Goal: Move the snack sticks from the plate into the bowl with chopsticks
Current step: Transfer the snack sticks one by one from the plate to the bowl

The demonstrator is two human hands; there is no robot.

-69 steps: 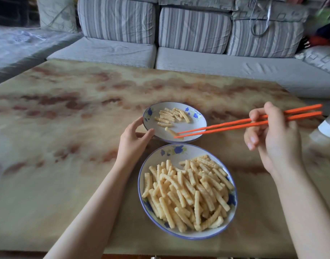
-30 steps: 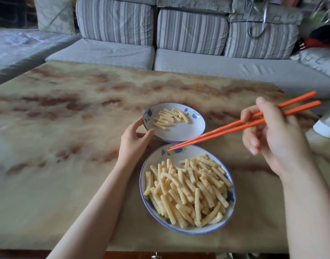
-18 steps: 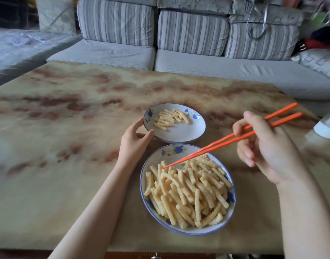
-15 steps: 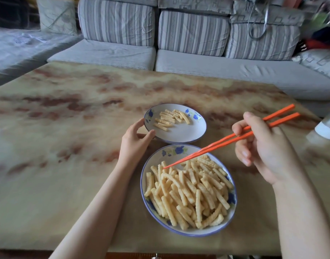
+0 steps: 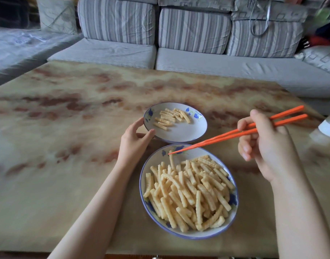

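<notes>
Chopsticks [image 5: 226, 136] gripped by right hand [image 5: 267, 146] touch a snack stick [image 5: 171, 159]; left hand [image 5: 134, 143] grips bowl [image 5: 183, 134].

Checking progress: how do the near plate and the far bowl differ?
The plate is bigger, oval and heaped with snack sticks; the bowl is smaller, round and holds only a few. The left hand holds the bowl's rim, not the plate's. Both are white with blue flowers.

The person's left hand [image 5: 134, 139] lies at the near left edge of the bowl [image 5: 179, 133], thumb and forefinger curled round its rim, forearm stretched forward, while the right hand [image 5: 267, 146], raised to the right of the bowl, pinches the chopsticks [image 5: 198, 145] between thumb and bent fingers.
</notes>
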